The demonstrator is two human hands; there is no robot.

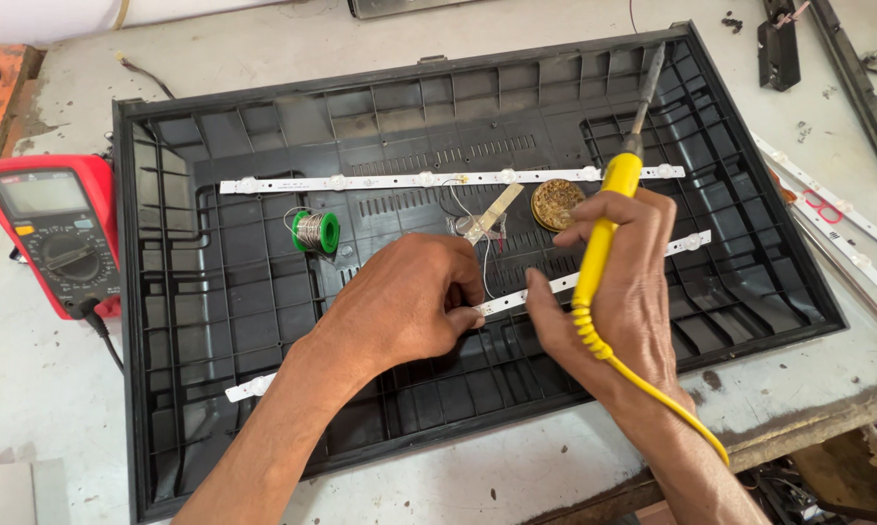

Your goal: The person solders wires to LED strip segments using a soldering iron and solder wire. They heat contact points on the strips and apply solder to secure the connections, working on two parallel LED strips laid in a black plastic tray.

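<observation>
Your right hand is wrapped shut around the yellow grip of the iron, and your left hand pinches the lower strip between thumb and fingers, pressing it onto the black panel that lies on the desk.

The risk here is the hot end. You hold the iron tip-up, away from the joint, so swinging it down could brush your left fingers, which sit just beside your right hand. The tip could also touch the panel's plastic ribs and melt them. The coiled yellow cord trails off the desk edge; a snag there would jerk the iron. The thin wires near the strip's break are loose and could shift if your pinch slackens.

The iron's long axis runs nearly upright in view, leaning slightly right, tip pointing away from you toward the panel's far edge. The strip runs lower left to upper right, across the panel.
</observation>
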